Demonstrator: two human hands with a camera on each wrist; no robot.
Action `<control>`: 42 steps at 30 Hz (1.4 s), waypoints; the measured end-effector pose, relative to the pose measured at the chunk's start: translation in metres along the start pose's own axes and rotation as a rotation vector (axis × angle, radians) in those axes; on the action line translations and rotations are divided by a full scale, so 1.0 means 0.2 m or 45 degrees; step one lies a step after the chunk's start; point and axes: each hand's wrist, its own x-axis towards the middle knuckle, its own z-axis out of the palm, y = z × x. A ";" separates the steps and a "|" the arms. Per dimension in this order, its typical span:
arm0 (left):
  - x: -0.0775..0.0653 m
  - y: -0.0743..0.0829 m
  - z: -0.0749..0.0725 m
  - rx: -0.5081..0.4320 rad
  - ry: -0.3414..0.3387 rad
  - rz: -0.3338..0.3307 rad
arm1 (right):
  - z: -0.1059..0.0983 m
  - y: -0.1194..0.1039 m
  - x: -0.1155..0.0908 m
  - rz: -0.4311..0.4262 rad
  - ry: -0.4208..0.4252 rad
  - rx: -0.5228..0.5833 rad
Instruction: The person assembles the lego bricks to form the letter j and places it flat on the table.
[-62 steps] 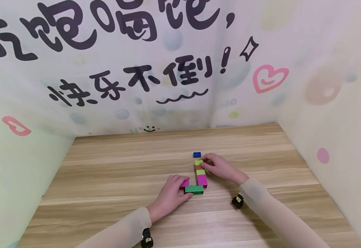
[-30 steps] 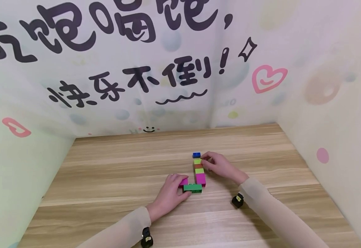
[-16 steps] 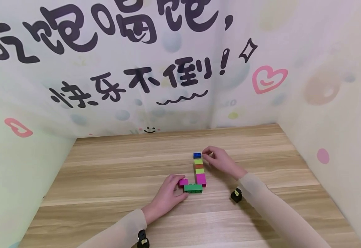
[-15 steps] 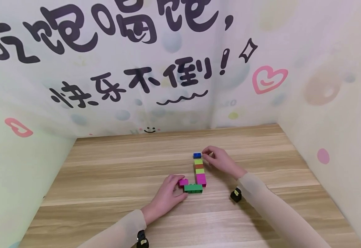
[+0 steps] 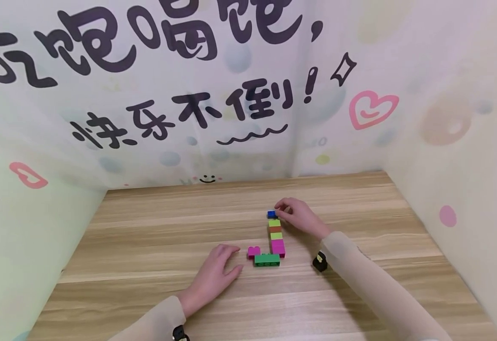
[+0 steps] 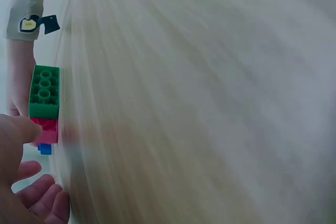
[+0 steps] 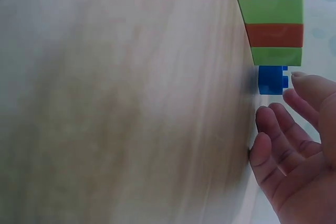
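Observation:
Bricks form a joined hook shape on the wooden table. Its long arm shows a lime brick [image 5: 275, 222] at the far end, an orange-brown brick [image 5: 275, 229], another lime brick [image 5: 276, 236] and a magenta brick [image 5: 278, 248]. A green brick [image 5: 267, 260] crosses the near end, with a small magenta brick [image 5: 254, 252] at its left. Left of these, my left hand [image 5: 210, 277] holds nothing, thumb and fingers spread apart. Beyond the far lime brick lies a loose blue brick [image 5: 271, 214]. My right hand [image 5: 301, 218] has its thumb and fingertips right at the blue brick's right end, loosely bent.
The wooden table [image 5: 154, 227] runs back to a white printed curtain [image 5: 248, 151] with large black lettering. Pale side walls [image 5: 457, 180] rise along the left and right table edges. Each sleeve carries a small black wrist device [image 5: 320, 261].
My left hand has let go of the brick structure and drawn back to the left. My right hand has moved from the far lime brick up to the blue brick.

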 end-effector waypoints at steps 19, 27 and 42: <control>-0.02 0.00 -0.02 0.151 0.032 0.069 | -0.01 0.01 0.06 -0.045 -0.030 -0.051; -0.02 0.00 -0.02 0.162 0.051 0.079 | -0.02 0.00 0.09 0.003 -0.021 -0.043; -0.02 -0.02 -0.01 0.149 0.055 0.081 | -0.01 0.04 0.08 -0.006 -0.094 -0.001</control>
